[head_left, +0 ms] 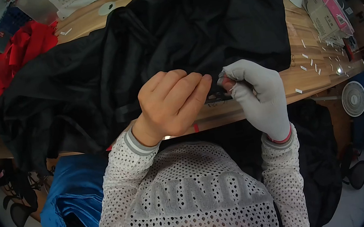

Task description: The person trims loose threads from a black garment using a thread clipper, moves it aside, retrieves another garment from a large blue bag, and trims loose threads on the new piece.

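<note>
My left hand (173,101) is bare, its fingers pressed together in a pinch over the near edge of the black fabric (172,36). Whatever lies between those fingertips is hidden. Just to the right, my right hand (259,92) wears a white glove with the thumb tip bare. Its thumb and forefinger close on something small with a metallic glint, too small to name. A narrow gap separates the fingertips of both hands. The dark cloth spreads in loose folds across the wooden table (303,77) and hangs over its front left edge.
Red cloth (22,49) lies at the left. Small white slips (305,56) are scattered on the right, near a cardboard box (322,17) and a pink-edged bin (333,6). A small fan (354,98) stands beyond the right edge. Blue fabric (74,183) sits below the table at left.
</note>
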A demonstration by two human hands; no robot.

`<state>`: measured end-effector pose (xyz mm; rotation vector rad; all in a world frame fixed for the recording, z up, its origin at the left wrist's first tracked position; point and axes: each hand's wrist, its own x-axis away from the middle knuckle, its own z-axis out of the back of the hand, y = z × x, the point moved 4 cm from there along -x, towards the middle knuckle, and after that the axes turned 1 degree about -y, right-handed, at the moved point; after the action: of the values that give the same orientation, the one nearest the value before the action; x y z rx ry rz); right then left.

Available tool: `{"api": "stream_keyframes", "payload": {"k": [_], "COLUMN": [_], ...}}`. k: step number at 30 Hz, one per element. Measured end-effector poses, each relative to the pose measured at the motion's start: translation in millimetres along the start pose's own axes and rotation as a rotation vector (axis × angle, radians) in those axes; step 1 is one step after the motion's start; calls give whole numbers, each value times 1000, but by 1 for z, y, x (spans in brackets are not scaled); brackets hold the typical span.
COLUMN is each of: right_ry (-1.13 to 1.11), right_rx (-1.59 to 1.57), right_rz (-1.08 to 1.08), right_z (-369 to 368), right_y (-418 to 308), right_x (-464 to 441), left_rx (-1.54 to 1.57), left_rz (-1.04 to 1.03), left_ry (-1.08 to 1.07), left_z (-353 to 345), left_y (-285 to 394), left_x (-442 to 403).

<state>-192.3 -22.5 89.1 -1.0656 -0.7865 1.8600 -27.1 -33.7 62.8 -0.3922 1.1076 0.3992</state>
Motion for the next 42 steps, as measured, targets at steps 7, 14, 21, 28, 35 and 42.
{"api": "stream_keyframes", "payload": {"k": [7, 14, 21, 28, 35, 42], "right_ry": [-189, -340, -44, -181, -230, 10], "right_rx": [-291, -372, 339, 770, 267, -670], "right_rz": [-225, -457, -36, 8, -283, -445], "right_z": [-10, -39, -18, -42, -24, -4], "right_y": [6, 21, 48, 96, 69, 2], "right_x": [5, 30, 32, 59, 70, 55], "left_rx": [60, 53, 67, 86, 96, 256], "left_rz": [50, 116, 184, 127, 58, 118], "left_ry": [-98, -49, -3, -15, 37, 36], "left_z": [-1, -18, -2, -2, 1, 4], "left_y": [-3, -19, -26, -17, -14, -9], "left_x": [6, 23, 16, 12, 12, 6]}}
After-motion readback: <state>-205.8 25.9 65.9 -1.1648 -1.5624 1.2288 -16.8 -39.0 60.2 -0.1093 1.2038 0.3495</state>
